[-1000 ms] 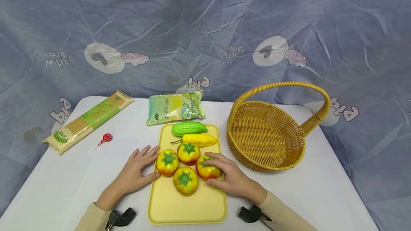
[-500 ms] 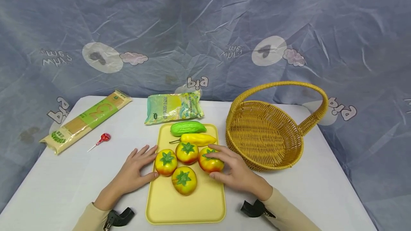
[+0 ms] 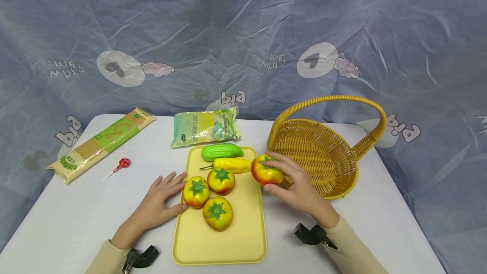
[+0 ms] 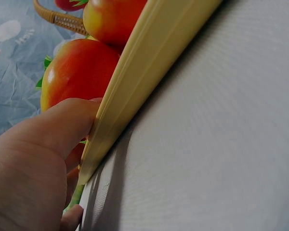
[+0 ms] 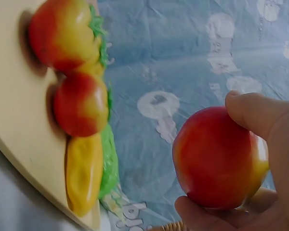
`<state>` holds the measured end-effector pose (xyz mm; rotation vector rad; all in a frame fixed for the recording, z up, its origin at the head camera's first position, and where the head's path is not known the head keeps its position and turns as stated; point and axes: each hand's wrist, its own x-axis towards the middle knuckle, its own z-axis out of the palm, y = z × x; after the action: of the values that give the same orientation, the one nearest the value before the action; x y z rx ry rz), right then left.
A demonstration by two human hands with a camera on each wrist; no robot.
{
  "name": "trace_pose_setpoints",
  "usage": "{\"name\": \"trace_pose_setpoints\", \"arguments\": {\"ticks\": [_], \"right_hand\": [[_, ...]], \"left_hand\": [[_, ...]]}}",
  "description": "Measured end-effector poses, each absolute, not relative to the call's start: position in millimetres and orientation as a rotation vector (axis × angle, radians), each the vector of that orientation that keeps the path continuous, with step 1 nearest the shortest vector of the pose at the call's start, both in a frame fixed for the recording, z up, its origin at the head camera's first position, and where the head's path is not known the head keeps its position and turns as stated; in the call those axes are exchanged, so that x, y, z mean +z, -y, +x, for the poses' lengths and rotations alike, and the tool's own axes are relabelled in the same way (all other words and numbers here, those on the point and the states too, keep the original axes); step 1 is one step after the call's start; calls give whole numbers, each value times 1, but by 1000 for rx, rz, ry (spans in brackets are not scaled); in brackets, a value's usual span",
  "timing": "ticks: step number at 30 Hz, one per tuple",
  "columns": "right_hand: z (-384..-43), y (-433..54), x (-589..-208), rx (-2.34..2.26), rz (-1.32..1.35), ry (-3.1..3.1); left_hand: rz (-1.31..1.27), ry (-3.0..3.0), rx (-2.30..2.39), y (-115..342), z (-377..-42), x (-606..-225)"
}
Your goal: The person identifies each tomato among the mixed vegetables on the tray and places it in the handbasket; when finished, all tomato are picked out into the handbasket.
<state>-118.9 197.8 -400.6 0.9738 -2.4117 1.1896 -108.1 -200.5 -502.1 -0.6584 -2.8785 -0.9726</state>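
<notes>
My right hand (image 3: 291,181) grips a yellow-red tomato (image 3: 266,170) with a green leafy top, held above the tray's right edge beside the basket. In the right wrist view the same tomato (image 5: 216,159) sits between thumb and fingers, off the tray. My left hand (image 3: 161,204) rests at the left edge of the yellow tray (image 3: 220,248), its fingers spread and thumb touching the rim, as the left wrist view confirms. Three more tomatoes (image 3: 217,213) lie on the tray. Behind them are a yellow pepper (image 3: 232,165) and a green bumpy gourd (image 3: 222,152).
A wicker basket (image 3: 304,155) with a tall arched handle stands to the right of the tray. Behind the tray lies a green-yellow packet (image 3: 205,127). A long noodle package (image 3: 102,145) and a red lollipop (image 3: 123,163) lie at left on the white table (image 3: 95,206).
My right hand has lifted the right-hand tomato from the tray and carried it up and right toward the basket. The left hand has stayed at the tray's edge.
</notes>
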Motion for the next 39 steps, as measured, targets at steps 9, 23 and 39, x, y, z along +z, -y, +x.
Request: {"name": "trace_pose_setpoints", "arguments": {"ticks": [9, 23, 39], "right_hand": [[-129, -215, -398, 1257, 879, 2390], [-142, -232, -404, 1273, 713, 2448], [-155, -239, -412, 1167, 483, 2628]], "left_hand": [[-666, 2849, -961, 199, -108, -503], [-671, 2853, -949, 200, -107, -502], [-672, 2849, -963, 199, -108, -502]]}}
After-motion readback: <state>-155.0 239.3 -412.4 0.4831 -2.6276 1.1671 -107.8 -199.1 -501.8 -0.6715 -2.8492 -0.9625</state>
